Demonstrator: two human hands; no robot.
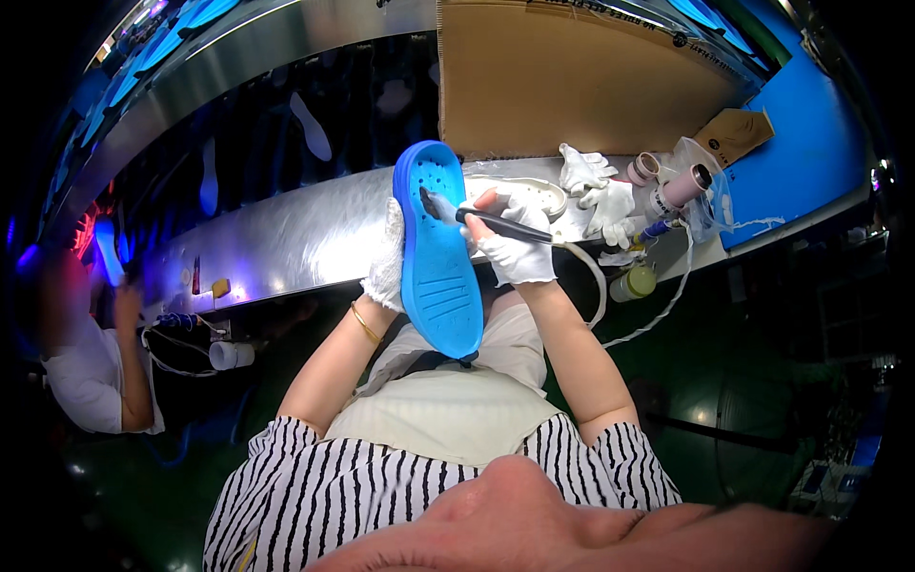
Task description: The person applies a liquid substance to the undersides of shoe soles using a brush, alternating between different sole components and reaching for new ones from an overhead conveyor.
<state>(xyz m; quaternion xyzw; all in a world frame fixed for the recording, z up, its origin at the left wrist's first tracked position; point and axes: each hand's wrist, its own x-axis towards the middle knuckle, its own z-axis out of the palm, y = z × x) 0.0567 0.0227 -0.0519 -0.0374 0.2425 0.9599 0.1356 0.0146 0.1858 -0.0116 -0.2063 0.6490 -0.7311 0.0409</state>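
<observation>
A bright blue shoe sole (440,276) is held upright in front of me, its inner face toward me. It has small holes at the far end and moulded grooves at the near end. My left hand (388,257), in a white glove, is closed on the sole's left edge, its fingers partly hidden behind it. In a white glove with bare fingertips, my right hand (515,243) grips a brush (505,226) by its black handle. The bristle end meets the sole's upper part, near the holes. Behind my right hand, a whitish sole (545,194) lies on the bench.
A metal bench (286,238) runs across ahead, with a dark conveyor (357,105) carrying soles beyond it. Cardboard (581,86) stands behind. White gloves (583,172), a pink bottle (684,187), a lidded jar (633,283) and a white cable (658,329) are at right. A co-worker (100,381) sits left.
</observation>
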